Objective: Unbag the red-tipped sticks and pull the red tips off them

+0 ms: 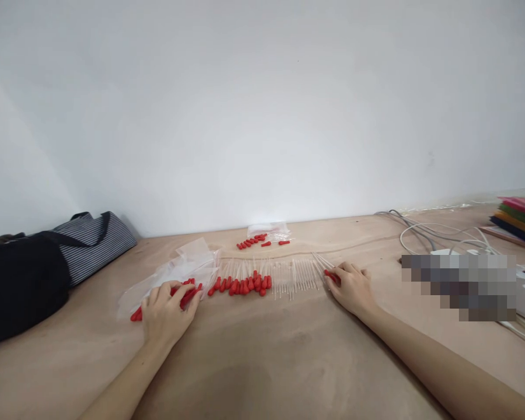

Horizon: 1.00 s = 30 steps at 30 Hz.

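Note:
My left hand (168, 312) curls over a pile of red rubber bulbs (188, 296) at the left, with bulbs between its thumb and fingers. Beneath and behind it lie crumpled clear plastic bags (196, 259). At the right, my right hand (350, 287) is closed on a red rubber bulb (331, 276); a few thin clear tubes (320, 261) fan out beside its fingertips, and I cannot tell whether they are held. Between the hands runs a row of droppers with red bulbs (245, 284). Bare clear tubes (295, 277) continue that row towards my right hand.
Near the wall, more red bulbs (251, 241) lie by a small plastic bag (269, 230) with tubes. A black and striped bag (90, 248) stands at the left. Cables (424, 227), a blurred-out patch (459, 280) and stacked coloured sheets (520, 221) are at the right.

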Tool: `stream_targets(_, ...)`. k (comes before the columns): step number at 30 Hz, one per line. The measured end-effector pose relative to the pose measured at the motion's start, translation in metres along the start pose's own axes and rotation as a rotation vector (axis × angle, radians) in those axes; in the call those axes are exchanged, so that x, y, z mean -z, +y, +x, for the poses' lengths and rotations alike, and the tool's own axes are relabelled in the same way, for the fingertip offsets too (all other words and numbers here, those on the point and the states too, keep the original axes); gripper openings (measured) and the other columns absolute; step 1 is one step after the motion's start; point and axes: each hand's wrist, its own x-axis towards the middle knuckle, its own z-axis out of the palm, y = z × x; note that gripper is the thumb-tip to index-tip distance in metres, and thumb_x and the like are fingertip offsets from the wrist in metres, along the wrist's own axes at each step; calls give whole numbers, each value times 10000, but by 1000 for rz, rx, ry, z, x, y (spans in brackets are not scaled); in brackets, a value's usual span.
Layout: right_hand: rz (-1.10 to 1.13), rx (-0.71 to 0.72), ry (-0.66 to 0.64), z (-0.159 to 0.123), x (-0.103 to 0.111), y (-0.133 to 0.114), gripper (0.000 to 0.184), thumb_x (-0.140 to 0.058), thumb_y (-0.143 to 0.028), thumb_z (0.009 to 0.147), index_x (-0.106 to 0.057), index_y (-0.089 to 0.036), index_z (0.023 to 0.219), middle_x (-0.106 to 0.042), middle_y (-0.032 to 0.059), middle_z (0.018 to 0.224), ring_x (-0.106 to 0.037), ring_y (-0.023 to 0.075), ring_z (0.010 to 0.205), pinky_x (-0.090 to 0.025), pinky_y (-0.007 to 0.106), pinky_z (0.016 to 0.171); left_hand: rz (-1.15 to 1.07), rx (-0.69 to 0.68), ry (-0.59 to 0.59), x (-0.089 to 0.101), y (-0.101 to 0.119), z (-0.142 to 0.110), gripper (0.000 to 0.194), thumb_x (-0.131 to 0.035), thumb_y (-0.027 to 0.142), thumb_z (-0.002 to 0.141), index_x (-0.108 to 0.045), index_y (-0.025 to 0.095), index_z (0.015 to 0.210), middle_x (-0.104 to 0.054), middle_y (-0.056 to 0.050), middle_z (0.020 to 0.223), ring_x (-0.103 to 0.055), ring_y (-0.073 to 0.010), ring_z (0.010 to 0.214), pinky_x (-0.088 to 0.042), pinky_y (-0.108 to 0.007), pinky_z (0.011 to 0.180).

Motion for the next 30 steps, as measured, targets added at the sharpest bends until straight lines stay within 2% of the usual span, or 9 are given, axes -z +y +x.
stream_targets(4, -64, -76, -37, 1, 2, -1, 272, -435, -373, 773, -617, -193, 678, -571, 42, 725, -494, 168, 723, -223, 295, 643, -144, -37, 65, 6, 12, -3, 208, -530, 364, 733, -676, 216, 747, -599, -76, 800, -498, -235, 745, -319, -327, 657)
stream_targets(7, -111, -119, -78, 4, 1, -1, 299, -430, -390, 770, -597, -183, 632, -576, 52, 705, -500, 182, 721, -225, 303, 642, -315, -105, 35, 12, 32, -7, 153, -536, 304, 731, -666, 229, 699, -596, -57, 773, -502, -206, 713, -343, -325, 681)
stream_targets(10, -114, -130, -63, 6, 1, -1, 300, -416, -357, 783, -592, -174, 624, -587, 62, 692, -508, 185, 734, -224, 301, 639, -563, -174, -84, 21, 59, -10, 171, -496, 257, 761, -649, 217, 697, -573, -47, 731, -508, -169, 680, -380, -295, 680)
stream_targets(15, 95, -79, 128, 1, 11, -17, 309, -425, -375, 792, -589, -182, 616, -590, 34, 639, -510, 153, 673, -227, 292, 643, -992, -214, -335, 33, 107, -13, 223, -425, 252, 816, -640, 194, 798, -559, -47, 713, -529, -141, 680, -427, -245, 655)
stream_targets(18, 314, 3, 160, -10, 19, -40, 310, -444, -380, 796, -574, -189, 588, -563, -1, 572, -498, 122, 603, -248, 281, 657, -1170, -81, -489, 32, 132, -10, 262, -420, 306, 830, -645, 179, 874, -599, -49, 745, -548, -149, 686, -435, -258, 639)
stream_targets(21, 482, 62, 103, -21, 22, -63, 335, -439, -387, 808, -557, -190, 563, -550, -16, 550, -484, 108, 562, -268, 267, 630, -1390, 141, -640, 27, 154, -4, 318, -433, 384, 819, -629, 165, 939, -634, -44, 772, -570, -172, 734, -457, -287, 667)
stream_targets(24, 515, 114, 26, -27, 21, -77, 316, -438, -361, 822, -579, -201, 590, -547, -29, 558, -486, 100, 569, -268, 256, 605, -1651, 318, -738, 24, 169, 0, 333, -485, 425, 779, -618, 148, 907, -643, -45, 819, -575, -186, 808, -464, -311, 737)
stream_targets(27, 459, 227, 40, -29, 22, -79, 261, -448, -312, 828, -618, -226, 651, -561, -28, 592, -489, 98, 608, -269, 258, 619, -1788, 448, -753, 24, 171, 2, 315, -531, 438, 742, -585, 136, 812, -626, -42, 795, -579, -175, 798, -467, -310, 753)
stream_targets(30, 339, 351, 202, -29, 27, -72, 181, -486, -288, 807, -636, -225, 727, -583, -2, 635, -490, 114, 635, -277, 281, 646, -1742, 479, -754, 25, 159, 0, 282, -504, 437, 754, -506, 156, 769, -574, -3, 706, -579, -141, 686, -488, -279, 648)
